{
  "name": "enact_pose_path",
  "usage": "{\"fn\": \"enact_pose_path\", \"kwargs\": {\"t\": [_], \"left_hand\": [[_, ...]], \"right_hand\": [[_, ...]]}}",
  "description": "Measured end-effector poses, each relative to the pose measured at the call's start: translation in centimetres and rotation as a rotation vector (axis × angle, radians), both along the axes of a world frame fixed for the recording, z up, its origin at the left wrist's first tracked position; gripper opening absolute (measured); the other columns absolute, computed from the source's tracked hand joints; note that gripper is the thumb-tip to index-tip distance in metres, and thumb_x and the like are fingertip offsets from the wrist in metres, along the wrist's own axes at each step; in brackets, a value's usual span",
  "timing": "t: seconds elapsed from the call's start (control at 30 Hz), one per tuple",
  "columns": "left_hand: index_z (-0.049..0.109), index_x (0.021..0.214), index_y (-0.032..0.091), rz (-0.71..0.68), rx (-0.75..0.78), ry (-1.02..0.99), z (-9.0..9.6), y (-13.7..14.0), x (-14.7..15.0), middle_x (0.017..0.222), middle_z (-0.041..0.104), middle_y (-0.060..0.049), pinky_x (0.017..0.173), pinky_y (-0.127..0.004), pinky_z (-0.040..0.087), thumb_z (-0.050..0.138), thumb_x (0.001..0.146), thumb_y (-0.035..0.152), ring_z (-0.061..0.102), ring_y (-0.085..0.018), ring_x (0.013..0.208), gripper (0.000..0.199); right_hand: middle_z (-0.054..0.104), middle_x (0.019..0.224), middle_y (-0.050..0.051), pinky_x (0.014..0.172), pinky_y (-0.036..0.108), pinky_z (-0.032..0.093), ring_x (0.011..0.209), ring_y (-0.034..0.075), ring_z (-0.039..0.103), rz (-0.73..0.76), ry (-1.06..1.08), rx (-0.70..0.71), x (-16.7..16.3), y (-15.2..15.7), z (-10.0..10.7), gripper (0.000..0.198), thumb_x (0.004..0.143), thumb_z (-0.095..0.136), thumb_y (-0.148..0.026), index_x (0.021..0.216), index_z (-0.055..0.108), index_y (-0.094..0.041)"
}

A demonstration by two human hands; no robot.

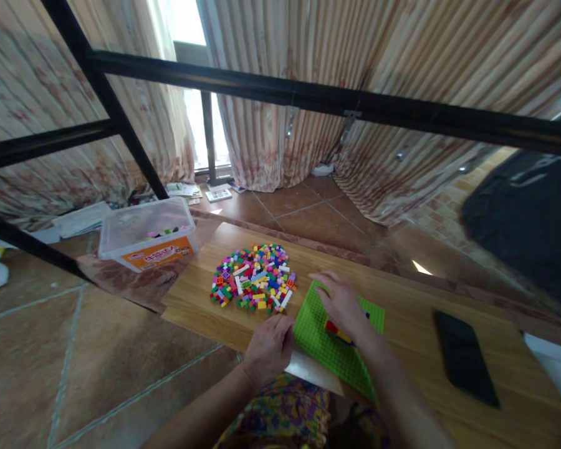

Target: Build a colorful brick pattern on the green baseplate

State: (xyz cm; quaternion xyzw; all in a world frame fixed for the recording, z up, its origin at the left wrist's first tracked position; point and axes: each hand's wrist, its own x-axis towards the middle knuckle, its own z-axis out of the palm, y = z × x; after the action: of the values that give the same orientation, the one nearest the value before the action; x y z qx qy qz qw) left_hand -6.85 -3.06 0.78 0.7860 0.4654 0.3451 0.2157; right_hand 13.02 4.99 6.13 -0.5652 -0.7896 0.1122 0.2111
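Observation:
A green studded baseplate (309,321) lies on the wooden bench in front of me, with a small build of red, yellow and blue bricks (337,332) on it, partly covered by my right arm. My right hand (340,302) hovers over the plate's far left part, fingers stretched out and thumb apart, nothing visible in them. At the plate's near left edge my left hand (270,347) is closed with curled fingers; whatever it may hold is hidden. Just beyond it spreads a pile of mixed coloured toy bricks (255,277).
A clear plastic tub (147,227) with an orange label and some bricks inside stands left of the wooden bench (402,299). A dark flat phone-like slab (465,355) lies on the right. Black metal bars (262,84) cross in front of curtains (271,143).

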Motion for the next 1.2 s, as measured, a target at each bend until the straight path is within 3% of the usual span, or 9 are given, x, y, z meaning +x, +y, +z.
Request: {"fn": "enact_pose_path", "kwargs": {"t": [0.2, 0.4, 0.53, 0.7, 0.87, 1.03, 1.2], "left_hand": [[0.053, 0.09, 0.02, -0.02, -0.048, -0.002, 0.3, 0.0, -0.1, 0.082, 0.061, -0.004, 0.069, -0.027, 0.046, 0.041, 0.094, 0.017, 0.059, -0.017, 0.078, 0.013], [0.054, 0.09, 0.019, -0.012, -0.061, 0.013, 0.4, 0.0, -0.1, 0.082, 0.061, -0.005, 0.068, -0.028, 0.046, 0.042, 0.093, 0.016, 0.059, -0.017, 0.078, 0.013], [0.055, 0.09, 0.02, -0.009, -0.023, 0.013, 0.3, 0.1, -0.1, 0.081, 0.061, -0.005, 0.069, -0.029, 0.048, 0.041, 0.093, 0.016, 0.059, -0.018, 0.078, 0.014], [0.053, 0.089, 0.021, -0.027, 0.037, 0.01, 0.0, 0.4, -0.2, 0.078, 0.059, -0.004, 0.067, -0.029, 0.048, 0.039, 0.094, 0.016, 0.06, -0.017, 0.077, 0.015], [0.053, 0.097, 0.019, -0.051, 0.107, 0.035, -0.1, 0.8, -0.4, 0.086, 0.062, -0.007, 0.074, -0.031, 0.05, 0.04, 0.091, 0.012, 0.061, -0.02, 0.085, 0.016], [0.054, 0.088, 0.02, -0.04, 0.101, 0.051, 0.2, 0.8, -0.3, 0.078, 0.06, -0.004, 0.068, -0.028, 0.049, 0.042, 0.09, 0.012, 0.059, -0.018, 0.075, 0.015], [0.055, 0.086, 0.02, -0.009, 0.08, 0.074, 0.6, 0.8, -0.2, 0.079, 0.061, -0.003, 0.069, -0.028, 0.048, 0.043, 0.09, 0.014, 0.059, -0.017, 0.075, 0.014]], "right_hand": [[0.062, 0.114, 0.006, 0.096, 0.034, 0.039, 0.109, 0.02, 0.054, 0.125, -0.053, -0.113, -3.6, 3.9, -1.5, 0.03, 0.087, 0.056, -0.018, 0.112, 0.069, -0.027], [0.063, 0.111, 0.005, 0.095, 0.034, 0.039, 0.107, 0.019, 0.054, 0.151, -0.016, -0.143, -3.8, 4.6, -2.4, 0.02, 0.086, 0.06, -0.02, 0.102, 0.071, -0.025], [0.064, 0.102, 0.005, 0.094, 0.035, 0.04, 0.102, 0.019, 0.055, 0.125, 0.067, -0.11, -4.5, 4.1, -1.9, 0.008, 0.086, 0.061, -0.022, 0.09, 0.068, -0.021], [0.067, 0.094, 0.003, 0.086, 0.033, 0.045, 0.091, 0.017, 0.06, -0.029, 0.322, -0.067, -5.9, 0.4, 0.2, 0.005, 0.084, 0.058, -0.02, 0.087, 0.063, -0.021], [0.069, 0.082, -0.001, 0.077, 0.027, 0.048, 0.077, 0.013, 0.063, 0.011, 0.549, -0.156, -6.3, -5.4, 1.7, 0.008, 0.079, 0.059, -0.017, 0.084, 0.064, -0.022], [0.067, 0.082, 0.0, 0.074, 0.026, 0.048, 0.078, 0.014, 0.063, -0.053, 0.603, -0.135, -3.9, -10.2, 1.3, 0.008, 0.081, 0.058, -0.019, 0.085, 0.065, -0.022], [0.07, 0.093, 0.004, 0.077, 0.028, 0.051, 0.086, 0.017, 0.065, -0.228, 0.65, -0.157, -0.1, -13.8, -0.1, 0.015, 0.086, 0.059, -0.03, 0.093, 0.07, -0.023]]}}
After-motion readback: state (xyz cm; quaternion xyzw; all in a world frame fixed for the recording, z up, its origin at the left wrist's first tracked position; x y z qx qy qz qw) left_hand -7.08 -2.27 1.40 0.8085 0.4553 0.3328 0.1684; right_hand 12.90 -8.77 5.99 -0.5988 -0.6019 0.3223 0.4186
